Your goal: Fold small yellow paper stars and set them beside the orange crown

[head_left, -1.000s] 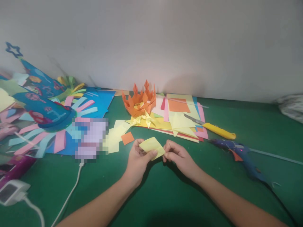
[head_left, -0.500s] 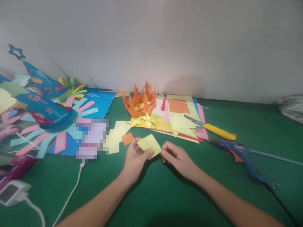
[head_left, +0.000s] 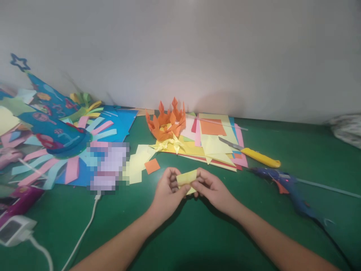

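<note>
A small pale yellow paper [head_left: 187,178] is held between both hands above the green table, its upper part bent over. My left hand [head_left: 170,190] pinches its left side, the thumb lying across the front. On the right edge, my right hand [head_left: 212,187] grips the paper with thumb and fingers, the two thumbs nearly touching. Beyond the hands stands an orange folded-paper crown [head_left: 166,122], with yellow paper flowers [head_left: 172,143] in front of it. A small orange square [head_left: 152,166] lies left of my left hand.
Stacked coloured papers [head_left: 213,127] lie behind my right hand. A yellow cutter [head_left: 261,157] with its blade out and a blue glue gun [head_left: 293,188] are at the right. Blue cone hats [head_left: 60,130], a pixelated object [head_left: 108,167] and a white cable [head_left: 86,229] occupy the left.
The yellow paper has turned and been bent over between the hands. My right hand has moved slightly left and now grips its right edge; my left hand has shifted a little right.
</note>
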A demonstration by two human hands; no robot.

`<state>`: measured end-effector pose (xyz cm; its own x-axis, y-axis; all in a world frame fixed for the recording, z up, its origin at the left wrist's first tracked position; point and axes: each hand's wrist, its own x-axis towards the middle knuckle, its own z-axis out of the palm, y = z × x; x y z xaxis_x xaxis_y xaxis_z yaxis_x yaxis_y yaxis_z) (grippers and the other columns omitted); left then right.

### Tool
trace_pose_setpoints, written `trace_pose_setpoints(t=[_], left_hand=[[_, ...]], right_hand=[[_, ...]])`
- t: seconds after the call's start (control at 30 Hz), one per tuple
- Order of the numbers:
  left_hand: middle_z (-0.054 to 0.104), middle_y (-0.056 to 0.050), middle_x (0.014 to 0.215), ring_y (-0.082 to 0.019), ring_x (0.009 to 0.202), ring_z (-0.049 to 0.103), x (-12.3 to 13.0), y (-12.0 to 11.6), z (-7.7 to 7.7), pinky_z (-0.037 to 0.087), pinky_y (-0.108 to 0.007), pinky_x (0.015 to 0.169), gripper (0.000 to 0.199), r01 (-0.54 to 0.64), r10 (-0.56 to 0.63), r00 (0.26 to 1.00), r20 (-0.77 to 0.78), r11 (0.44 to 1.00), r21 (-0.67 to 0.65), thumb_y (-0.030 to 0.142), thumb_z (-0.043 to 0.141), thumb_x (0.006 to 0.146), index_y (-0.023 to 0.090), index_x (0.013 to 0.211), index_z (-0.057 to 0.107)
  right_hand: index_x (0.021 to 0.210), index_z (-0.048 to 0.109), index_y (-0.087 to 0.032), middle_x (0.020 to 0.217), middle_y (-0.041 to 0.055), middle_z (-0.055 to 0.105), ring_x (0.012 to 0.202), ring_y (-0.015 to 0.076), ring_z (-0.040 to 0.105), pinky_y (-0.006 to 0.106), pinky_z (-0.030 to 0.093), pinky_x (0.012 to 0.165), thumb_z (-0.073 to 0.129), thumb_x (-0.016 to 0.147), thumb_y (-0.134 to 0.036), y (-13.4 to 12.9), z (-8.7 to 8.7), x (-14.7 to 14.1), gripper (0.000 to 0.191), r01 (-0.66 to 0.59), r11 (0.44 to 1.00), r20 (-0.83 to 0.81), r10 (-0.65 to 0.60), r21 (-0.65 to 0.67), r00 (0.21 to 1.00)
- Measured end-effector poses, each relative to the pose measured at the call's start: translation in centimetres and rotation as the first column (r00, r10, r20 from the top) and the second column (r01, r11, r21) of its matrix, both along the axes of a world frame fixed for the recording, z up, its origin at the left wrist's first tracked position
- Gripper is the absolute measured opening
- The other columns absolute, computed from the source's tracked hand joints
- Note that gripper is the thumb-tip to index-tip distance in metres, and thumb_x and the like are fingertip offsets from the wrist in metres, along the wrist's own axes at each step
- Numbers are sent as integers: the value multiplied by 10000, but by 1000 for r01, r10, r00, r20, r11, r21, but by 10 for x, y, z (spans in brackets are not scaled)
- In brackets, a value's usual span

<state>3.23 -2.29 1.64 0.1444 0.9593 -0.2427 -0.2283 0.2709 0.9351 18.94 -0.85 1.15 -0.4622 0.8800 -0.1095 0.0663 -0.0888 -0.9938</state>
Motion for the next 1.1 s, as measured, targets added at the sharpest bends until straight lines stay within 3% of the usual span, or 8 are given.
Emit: trace_pose_setpoints(t=[0.13,0.23,0.47,0.73,0.9,1.1], left_hand=[[578,34,737,-71,546,558,1,0,-2,445,-181,487,356,92,-91,995,-31,995,39,275,677,723,208,882,366],[581,33,731,-65,534,543,1,0,-2,428,-175,471,347,130,-129,992,-17,991,41,298,644,757,210,910,346],[543,67,667,-75,517,568,-4,4,-3,427,-183,473,405,113,-113,993,17,994,12,307,673,727,215,934,337],[593,14,732,-112,661,595,-12,7,-3,480,-263,652,337,90,-92,994,54,995,43,317,661,746,183,959,438],[575,-24,854,-104,706,544,-12,6,-3,465,-234,613,297,123,-127,991,40,989,79,344,655,754,162,920,491],[499,54,640,-55,545,447,-13,8,-1,380,-177,506,207,69,-69,997,-22,997,-19,253,668,695,165,772,497]], right_hand=[[797,444,-202,608,-54,503,553,99,502,228,387,527,561,816,-492,1,1,-1,313,101,993,-36,-103,-61,994],[779,432,-201,583,-55,510,536,94,489,226,382,522,559,815,-495,0,-1,-2,322,106,993,-42,-108,-56,993],[776,415,-205,567,-55,538,489,86,475,219,361,488,593,794,-449,2,-5,0,302,188,978,-40,-192,-93,981],[742,406,-204,546,-53,557,476,85,484,210,356,480,623,769,-428,5,-2,4,313,250,962,-37,-255,-108,966],[750,405,-208,549,-60,544,481,82,479,207,357,483,604,793,-450,2,-1,1,316,155,984,-66,-161,-94,985],[956,456,-216,700,-36,571,616,100,533,226,412,579,632,798,-396,-3,-5,1,297,22,1000,-80,-23,-12,997]])
